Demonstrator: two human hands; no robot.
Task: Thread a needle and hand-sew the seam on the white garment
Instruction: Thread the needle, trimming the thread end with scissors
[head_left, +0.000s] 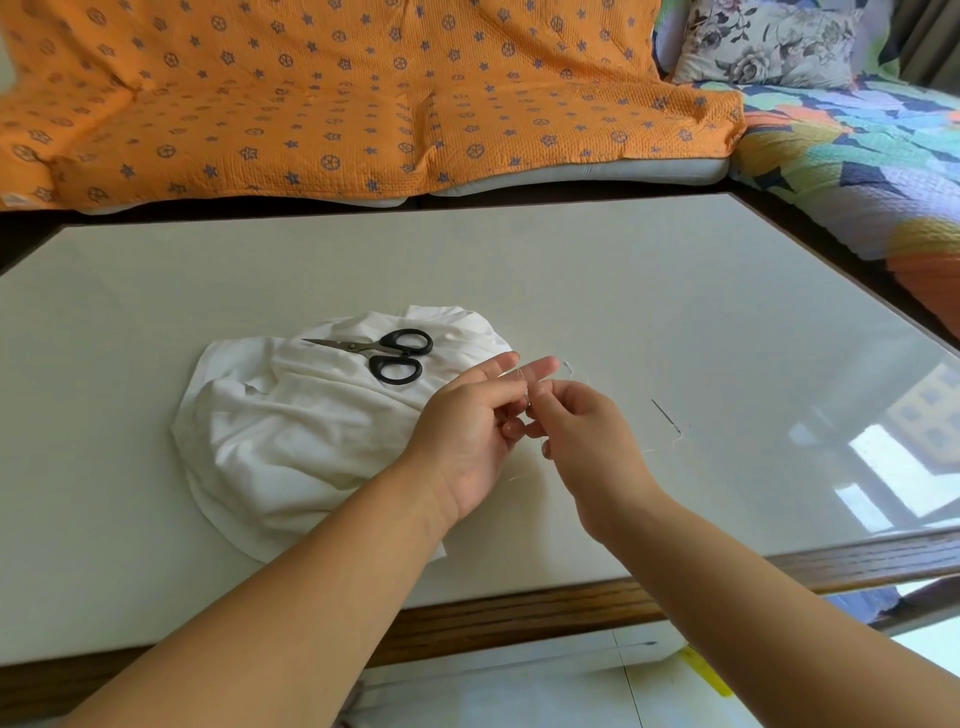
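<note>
Both hands pinch the thread (568, 367), left hand (462, 431) and right hand (582, 436) fingertip to fingertip, probably knotting its end, so the needle (665, 413) waits on the table (675, 291) nearby, scissors (387, 355) parked on the white garment (291, 431) within reach.

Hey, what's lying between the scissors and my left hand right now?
Only rumpled folds of the white garment; the scissors rest on it, and the left hand, pinching thread, is above its right edge, in the head view.
</note>
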